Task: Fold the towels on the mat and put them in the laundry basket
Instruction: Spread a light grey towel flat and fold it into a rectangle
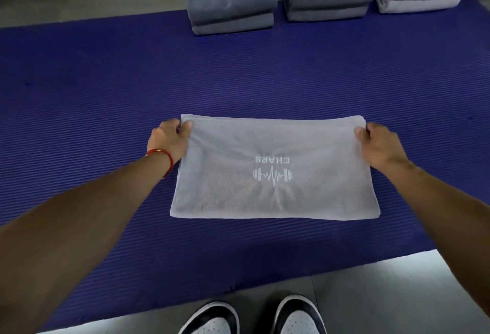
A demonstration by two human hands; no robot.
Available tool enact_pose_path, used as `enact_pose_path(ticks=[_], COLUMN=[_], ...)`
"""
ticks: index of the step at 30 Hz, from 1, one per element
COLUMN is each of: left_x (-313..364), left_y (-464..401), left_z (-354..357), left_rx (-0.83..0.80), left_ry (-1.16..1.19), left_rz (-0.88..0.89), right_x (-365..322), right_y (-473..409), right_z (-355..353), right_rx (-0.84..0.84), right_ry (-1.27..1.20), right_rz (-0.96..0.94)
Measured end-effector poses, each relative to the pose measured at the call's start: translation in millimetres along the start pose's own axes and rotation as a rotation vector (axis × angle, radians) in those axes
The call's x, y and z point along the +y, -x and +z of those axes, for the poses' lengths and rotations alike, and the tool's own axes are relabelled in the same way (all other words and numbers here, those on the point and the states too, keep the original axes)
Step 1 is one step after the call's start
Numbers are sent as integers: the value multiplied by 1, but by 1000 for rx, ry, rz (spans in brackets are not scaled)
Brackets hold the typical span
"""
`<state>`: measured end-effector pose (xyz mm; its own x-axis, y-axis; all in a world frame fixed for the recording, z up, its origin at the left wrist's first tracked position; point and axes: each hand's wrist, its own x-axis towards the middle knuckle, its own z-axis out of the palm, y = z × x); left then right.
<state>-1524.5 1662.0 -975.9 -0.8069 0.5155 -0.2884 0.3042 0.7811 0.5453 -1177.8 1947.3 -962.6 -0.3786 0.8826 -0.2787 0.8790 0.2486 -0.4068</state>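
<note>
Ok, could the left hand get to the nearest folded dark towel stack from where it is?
Probably yes: bare mat lies between the left hand and that stack, but it grips the grey towel.

Soft matt cloth towel; ribbed foam mat.

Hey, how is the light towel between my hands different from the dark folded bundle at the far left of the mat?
The light grey towel lies flat in a wide, thin rectangle; the dark grey bundle is folded compact and thick. The light towel shows a white barbell logo; the bundle shows none. The left hand and right hand pinch the light towel's far corners; nothing touches the bundle. Both rest on the blue mat.
</note>
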Motion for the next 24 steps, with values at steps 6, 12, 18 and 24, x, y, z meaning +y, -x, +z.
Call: enact_pose_path(ticks=[6,12,18,24], left_x=[9,-6,-7,62], left_y=[24,105,118,130], left_z=[5,43,65,104], left_rx=[183,13,-126,-215], left_ry=[-95,-610,-722,-662], left_rz=[56,757,680,930], right_x=[-5,9,8,4], right_y=[7,54,61,53], right_z=[8,24,27,15], right_rx=[86,63,29,-65], right_ry=[-63,97,98,-14], right_rz=[107,174,275,267])
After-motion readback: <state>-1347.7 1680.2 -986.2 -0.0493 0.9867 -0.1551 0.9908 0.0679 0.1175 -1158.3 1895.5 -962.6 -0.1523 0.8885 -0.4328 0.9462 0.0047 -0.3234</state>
